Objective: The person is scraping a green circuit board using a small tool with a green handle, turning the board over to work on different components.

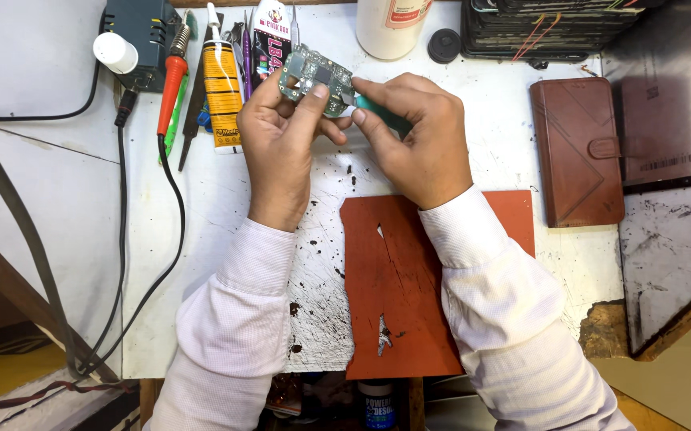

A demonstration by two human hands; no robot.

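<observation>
My left hand holds a small green circuit board up between thumb and fingers, above the white worktable. My right hand pinches a teal-handled tool whose tip meets the board's right edge. Both wrists are in pale pink sleeves. Below the hands lies a torn orange-red mat.
A red-handled soldering iron with its black cable, a yellow glue tube, tweezers and small tools lie at the back left. A white bottle and black cap stand behind. A brown wallet case lies right.
</observation>
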